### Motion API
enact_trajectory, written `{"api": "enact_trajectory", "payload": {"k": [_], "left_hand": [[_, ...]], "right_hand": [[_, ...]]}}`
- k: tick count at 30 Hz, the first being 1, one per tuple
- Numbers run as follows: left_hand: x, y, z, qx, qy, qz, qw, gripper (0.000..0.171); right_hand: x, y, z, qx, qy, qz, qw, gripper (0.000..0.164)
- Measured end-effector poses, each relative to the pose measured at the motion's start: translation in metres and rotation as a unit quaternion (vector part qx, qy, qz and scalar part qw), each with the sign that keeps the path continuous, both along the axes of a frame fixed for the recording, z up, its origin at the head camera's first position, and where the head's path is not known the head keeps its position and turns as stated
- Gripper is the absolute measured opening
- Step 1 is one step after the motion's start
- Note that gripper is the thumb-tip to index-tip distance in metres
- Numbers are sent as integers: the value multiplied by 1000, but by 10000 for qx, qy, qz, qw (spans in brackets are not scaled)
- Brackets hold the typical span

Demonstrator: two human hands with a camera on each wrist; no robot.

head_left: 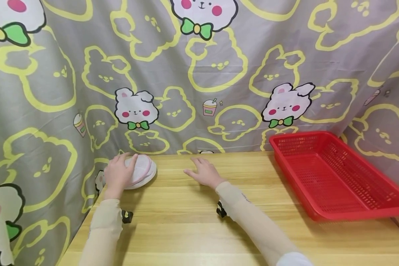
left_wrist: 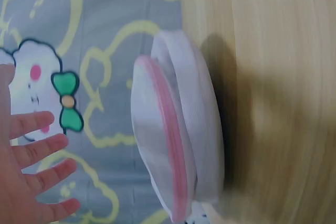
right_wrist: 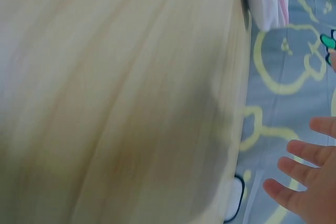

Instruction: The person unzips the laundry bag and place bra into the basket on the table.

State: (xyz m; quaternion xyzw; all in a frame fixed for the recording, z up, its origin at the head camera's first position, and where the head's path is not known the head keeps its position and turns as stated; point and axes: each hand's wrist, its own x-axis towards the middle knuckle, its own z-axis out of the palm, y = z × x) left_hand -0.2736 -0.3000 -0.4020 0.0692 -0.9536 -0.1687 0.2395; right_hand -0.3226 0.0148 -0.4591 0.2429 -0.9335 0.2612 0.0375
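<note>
A white, rounded cloth item with a pink band [head_left: 142, 170] lies at the back left of the table. From the side, in the left wrist view, the white item [left_wrist: 197, 108] shows two thick layers, the upper edged in pink; its exact kind is unclear. My left hand [head_left: 118, 170] is over its left part, and the left wrist view shows this hand [left_wrist: 37, 166] apart from it, fingers spread. To the right of the item, my right hand [head_left: 204, 173] hovers over the table with nothing in it. Its fingers [right_wrist: 286, 195] are spread and fairly straight.
A red plastic basket [head_left: 306, 188] with perforated walls stands on the right of the wooden table [head_left: 193, 236]. A grey curtain [head_left: 173, 77] with cartoon animals hangs behind the table and along its sides. Both wrists wear small black devices [head_left: 127, 216].
</note>
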Motion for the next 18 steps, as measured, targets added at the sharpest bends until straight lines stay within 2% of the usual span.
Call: {"api": "enact_trajectory", "payload": {"k": [2,7,12,14,18], "left_hand": [[2,-8,0,53,-129,50,9999,67],[8,-24,-1,313,-716,114,9969,73],[5,-38,-10,651,-1179,106,9908,79],[1,-44,-15,904,-1229,84,9883,80],[-9,-54,-24,1535,-1108,15,9819,74]], "right_hand": [[2,-9,0,-78,-67,80,9999,74],[2,-35,-8,-108,-139,255,9995,75],[2,-55,-14,-199,-171,446,9987,75],[3,-61,-13,-260,-258,472,9982,75],[5,-71,-8,-400,-557,490,9964,75]]}}
